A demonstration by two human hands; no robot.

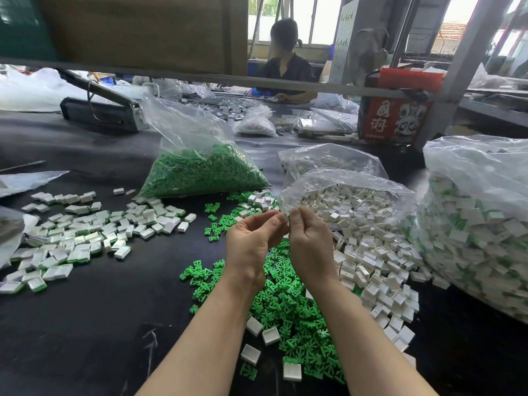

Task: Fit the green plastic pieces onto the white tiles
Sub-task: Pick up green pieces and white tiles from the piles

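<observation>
Green plastic pieces (288,307) lie heaped at lower centre beside loose white tiles (377,270), within easy reach, while left hand (253,241) and right hand (310,244) meet mid-frame, fingertips pinched together (what they hold is too small to tell).

What the fingers (281,217) of the two raised hands pinch is too small to tell; they meet at the clear bag's (343,181) lip. Both forearms run off the bottom edge. The big bag of finished tiles (471,224) is cut by the right edge. The green heap (288,310) lies partly hidden behind the arms. A seated person (285,67) beyond the desk (85,324) is blurred.
</observation>
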